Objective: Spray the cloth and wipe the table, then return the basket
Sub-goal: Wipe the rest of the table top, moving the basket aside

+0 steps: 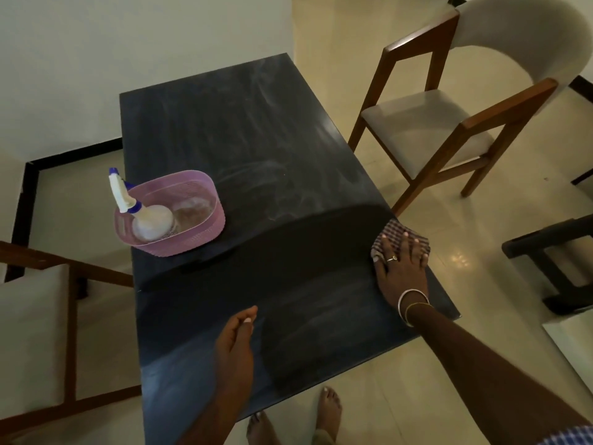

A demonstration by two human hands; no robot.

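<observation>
The right grip [401, 266] lies flat with fingers spread, pressing the cloth [394, 230] at the table's [240, 123] 3 o'clock edge. The left grip [236, 342], relaxed and holding nothing, is over the table at 6 o'clock. The basket [179, 246], with the bottle [150, 220] inside, stands at 9 o'clock.
</observation>
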